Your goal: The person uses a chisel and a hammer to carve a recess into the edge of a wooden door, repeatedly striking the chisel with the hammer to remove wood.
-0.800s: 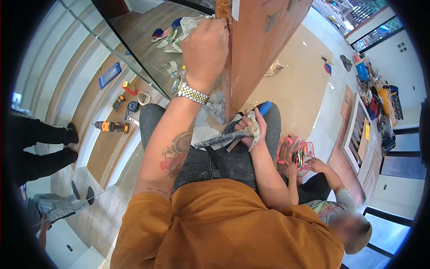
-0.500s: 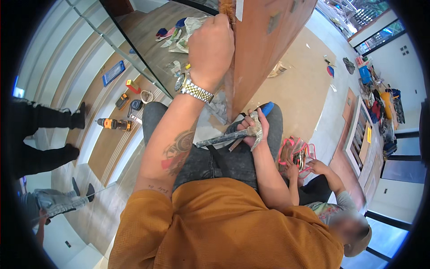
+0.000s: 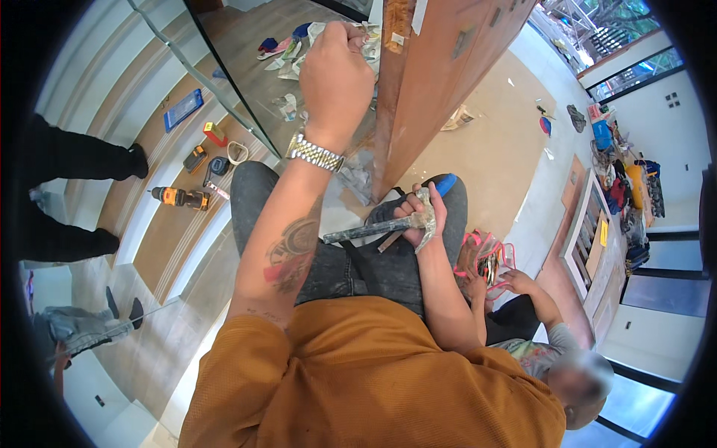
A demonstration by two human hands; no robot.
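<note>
My left hand [image 3: 336,71] is raised in a closed fist against the edge of a brown wooden door [image 3: 448,67]. I see it from the back, so anything inside the fist is hidden. A metal wristwatch [image 3: 314,153] sits on that wrist. My right hand [image 3: 422,216] rests low over my lap, shut on a hammer-like tool whose dark handle [image 3: 358,231] points left, with a scrap of clear plastic caught in the grip. I wear an orange shirt and dark jeans.
A cordless drill [image 3: 179,196], a tape measure [image 3: 219,166] and a blue box [image 3: 183,108] lie on the floor at left, near a person standing in black trousers [image 3: 67,157]. Another person [image 3: 538,336] crouches at lower right by a pink bag [image 3: 485,257]. Clutter lines the right wall.
My right hand has turned the tool so that its handle now points left across my lap. My left fist stays at the door edge. The person standing at left has shifted their feet.
</note>
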